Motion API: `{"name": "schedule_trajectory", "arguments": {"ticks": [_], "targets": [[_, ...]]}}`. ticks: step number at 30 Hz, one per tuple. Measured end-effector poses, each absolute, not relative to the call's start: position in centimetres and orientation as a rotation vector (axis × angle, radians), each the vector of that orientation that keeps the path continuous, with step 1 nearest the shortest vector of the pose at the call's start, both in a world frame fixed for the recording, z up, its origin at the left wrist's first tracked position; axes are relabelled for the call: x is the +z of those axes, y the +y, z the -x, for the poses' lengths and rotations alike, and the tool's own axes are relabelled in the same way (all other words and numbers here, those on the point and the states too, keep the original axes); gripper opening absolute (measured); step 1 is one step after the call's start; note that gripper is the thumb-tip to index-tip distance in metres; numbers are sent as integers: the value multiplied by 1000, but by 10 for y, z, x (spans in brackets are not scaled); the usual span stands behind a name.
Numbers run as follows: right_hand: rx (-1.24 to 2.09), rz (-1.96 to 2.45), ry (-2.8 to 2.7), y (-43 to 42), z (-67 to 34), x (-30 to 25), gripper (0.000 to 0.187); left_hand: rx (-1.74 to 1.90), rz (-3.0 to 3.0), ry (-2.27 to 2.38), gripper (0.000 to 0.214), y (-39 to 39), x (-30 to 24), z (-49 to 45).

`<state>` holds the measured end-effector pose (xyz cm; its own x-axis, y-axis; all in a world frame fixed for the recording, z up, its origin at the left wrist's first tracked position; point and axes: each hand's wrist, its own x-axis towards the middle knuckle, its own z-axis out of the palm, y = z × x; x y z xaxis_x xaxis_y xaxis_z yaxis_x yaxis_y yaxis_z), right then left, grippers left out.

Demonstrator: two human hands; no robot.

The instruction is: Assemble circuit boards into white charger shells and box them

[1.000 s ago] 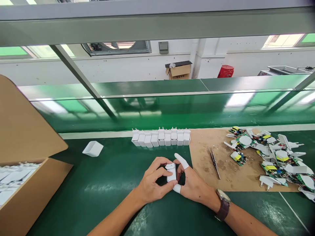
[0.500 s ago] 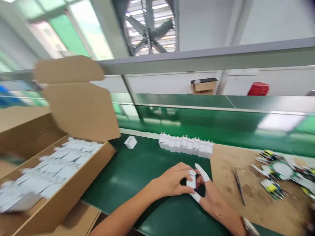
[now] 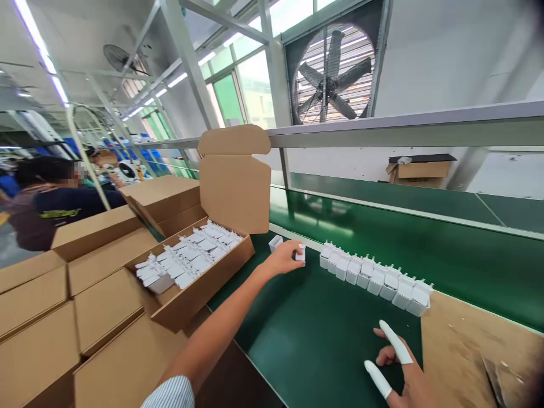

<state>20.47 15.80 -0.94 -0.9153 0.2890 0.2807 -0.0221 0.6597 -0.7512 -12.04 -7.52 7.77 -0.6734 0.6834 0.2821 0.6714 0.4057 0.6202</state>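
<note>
My left hand (image 3: 283, 259) reaches out over the green mat, its fingers closed on a small white charger housing (image 3: 300, 256). Just behind those fingers a loose white housing (image 3: 275, 243) rests on the mat, partly hidden by the hand. To the right of the held piece stands a row of white charger housings (image 3: 376, 277), pins upward, along the back of the mat. Near the front right, my right hand (image 3: 402, 362) hovers with thumb and index finger spread, both in white finger cots, holding nothing.
An open cardboard box (image 3: 212, 277) holding many white housings stands on the left, its lid raised. Several brown cartons (image 3: 106, 306) lie beyond it. Tweezers (image 3: 493, 379) lie on the brown board (image 3: 463, 334). People (image 3: 63, 195) sit at the far left.
My left hand has moved away from my right hand toward the loose housing, carrying the white housing. My right hand has let go and opened. The view has swung left.
</note>
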Motion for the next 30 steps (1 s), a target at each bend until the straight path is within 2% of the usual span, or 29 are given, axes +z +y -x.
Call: {"name": "schedule_trajectory", "arguments": {"ticks": [5,7,8,12,14,16,19,21,25,27,30], "targets": [[1123,278,-2534,151,-205,-1,62,1168,-1238,2509,13,-48,58,153],[1152,354,-2591,150,-206,4,57,1168,-1241,2469,21,-39,59,158],[1172,377,-2629,149,-206,9,53,1159,-1242,2451,32,-35,61,159],[1210,368,-2644,147,-207,24,43,1061,-1293,2377,102,-20,74,159],[1235,355,-2623,147,-207,26,45,944,-1360,2361,120,-9,81,155],[1261,364,-2609,147,-207,24,50,701,-1429,2388,120,5,86,149],[1262,397,-2597,147,-207,16,56,372,-1466,2432,96,24,92,141],[1256,403,-2597,146,-207,13,56,322,-1458,2435,79,29,95,139],[1252,410,-2616,145,-209,12,56,251,-1465,2375,73,18,102,142],[1257,403,-2638,146,-210,11,57,240,-1482,2345,78,7,105,141],[1292,368,-2619,151,-210,5,51,396,-1397,2428,118,-7,105,129]]}}
